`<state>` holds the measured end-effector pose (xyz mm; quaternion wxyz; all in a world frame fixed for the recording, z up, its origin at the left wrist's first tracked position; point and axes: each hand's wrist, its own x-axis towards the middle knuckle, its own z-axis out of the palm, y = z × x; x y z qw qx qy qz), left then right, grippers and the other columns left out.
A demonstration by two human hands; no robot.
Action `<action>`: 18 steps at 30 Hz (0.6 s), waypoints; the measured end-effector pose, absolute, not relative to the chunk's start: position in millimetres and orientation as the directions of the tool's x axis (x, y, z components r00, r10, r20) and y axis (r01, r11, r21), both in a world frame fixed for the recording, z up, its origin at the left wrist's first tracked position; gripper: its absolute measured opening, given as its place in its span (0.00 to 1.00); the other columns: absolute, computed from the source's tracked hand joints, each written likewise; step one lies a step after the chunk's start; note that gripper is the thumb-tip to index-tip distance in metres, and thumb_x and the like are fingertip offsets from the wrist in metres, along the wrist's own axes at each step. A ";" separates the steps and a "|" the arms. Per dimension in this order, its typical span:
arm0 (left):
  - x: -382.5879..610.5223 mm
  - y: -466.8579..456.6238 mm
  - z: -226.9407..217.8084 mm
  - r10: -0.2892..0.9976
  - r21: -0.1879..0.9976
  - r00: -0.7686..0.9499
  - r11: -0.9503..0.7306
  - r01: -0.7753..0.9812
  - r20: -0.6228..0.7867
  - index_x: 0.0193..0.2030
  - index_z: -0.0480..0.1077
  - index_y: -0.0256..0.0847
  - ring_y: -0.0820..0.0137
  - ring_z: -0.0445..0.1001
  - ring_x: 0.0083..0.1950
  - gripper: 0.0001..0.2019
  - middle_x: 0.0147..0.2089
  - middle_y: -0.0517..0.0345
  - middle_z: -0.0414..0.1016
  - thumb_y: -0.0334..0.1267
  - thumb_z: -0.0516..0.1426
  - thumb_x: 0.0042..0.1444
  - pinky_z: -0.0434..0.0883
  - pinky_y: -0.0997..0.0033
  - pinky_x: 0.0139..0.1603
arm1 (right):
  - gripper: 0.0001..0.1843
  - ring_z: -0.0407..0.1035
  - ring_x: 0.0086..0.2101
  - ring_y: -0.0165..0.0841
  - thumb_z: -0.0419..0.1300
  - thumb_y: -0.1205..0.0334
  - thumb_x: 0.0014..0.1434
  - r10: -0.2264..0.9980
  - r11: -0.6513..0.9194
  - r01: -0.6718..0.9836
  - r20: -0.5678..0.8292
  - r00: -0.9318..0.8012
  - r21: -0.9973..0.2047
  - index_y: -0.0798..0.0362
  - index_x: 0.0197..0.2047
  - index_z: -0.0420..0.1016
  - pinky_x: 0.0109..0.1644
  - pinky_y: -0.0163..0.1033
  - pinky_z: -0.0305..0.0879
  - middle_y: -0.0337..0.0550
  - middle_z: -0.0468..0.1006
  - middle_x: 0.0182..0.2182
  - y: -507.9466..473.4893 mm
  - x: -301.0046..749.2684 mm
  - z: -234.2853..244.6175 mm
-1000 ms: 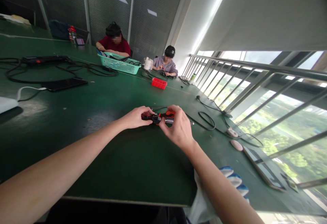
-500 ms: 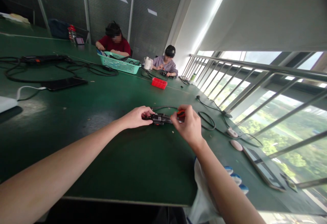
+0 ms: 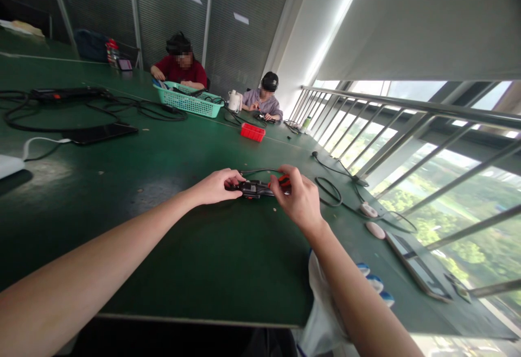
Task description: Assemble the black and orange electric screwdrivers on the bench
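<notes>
A long black device (image 3: 253, 189) with a small red-orange part rests on the green table in front of me. Its far left end is pinched between the thumb and fingers of my left hand (image 3: 224, 186). My right hand (image 3: 299, 197) is closed around the handle of an orange-and-black screwdriver (image 3: 280, 182), over the device's right part. The fingers cover much of the handle, and I cannot make out its tip. A thin dark cable (image 3: 260, 171) runs just behind the device.
Beyond stand a red tray (image 3: 252, 132) and a green basket (image 3: 191, 103), with two people working behind. Cables and a dark tablet (image 3: 101, 133) lie left. Right are a looped cable (image 3: 330, 194), phone-like slab (image 3: 419, 267) and railing. White-and-blue gloves (image 3: 325, 297) hang at the front edge.
My right hand has shifted slightly left and tilted, bringing more of the screwdriver's orange handle into sight toward the device. My left hand keeps its hold in nearly the same place.
</notes>
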<state>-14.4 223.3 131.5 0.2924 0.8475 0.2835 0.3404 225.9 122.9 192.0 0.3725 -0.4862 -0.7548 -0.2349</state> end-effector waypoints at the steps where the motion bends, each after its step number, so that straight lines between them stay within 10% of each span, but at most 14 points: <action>1: -14.4 223.3 131.6 0.680 0.689 0.607 -0.668 0.281 0.411 0.51 0.74 0.44 0.64 0.76 0.43 0.18 0.46 0.54 0.76 0.44 0.64 0.54 0.74 0.62 0.46 | 0.15 0.72 0.29 0.32 0.57 0.57 0.66 0.577 0.433 0.900 0.782 -0.234 -0.050 0.51 0.53 0.63 0.35 0.36 0.66 0.39 0.77 0.31 122.0 225.7 192.2; 4: -14.6 223.0 132.0 0.680 0.690 0.609 -0.667 0.281 0.409 0.51 0.74 0.44 0.64 0.76 0.43 0.18 0.47 0.54 0.76 0.44 0.64 0.54 0.74 0.62 0.46 | 0.26 0.74 0.31 0.34 0.57 0.56 0.64 0.620 0.461 0.877 0.757 -0.207 -0.137 0.54 0.60 0.54 0.33 0.37 0.67 0.44 0.79 0.37 119.5 225.5 193.3; 18: -14.6 225.4 129.3 0.688 0.699 0.609 -0.656 0.286 0.396 0.50 0.74 0.45 0.65 0.76 0.42 0.18 0.47 0.55 0.76 0.46 0.64 0.54 0.73 0.63 0.46 | 0.14 0.75 0.27 0.35 0.54 0.52 0.67 0.635 0.285 0.922 0.772 0.023 -0.262 0.51 0.50 0.61 0.28 0.35 0.65 0.38 0.76 0.27 129.8 222.5 185.8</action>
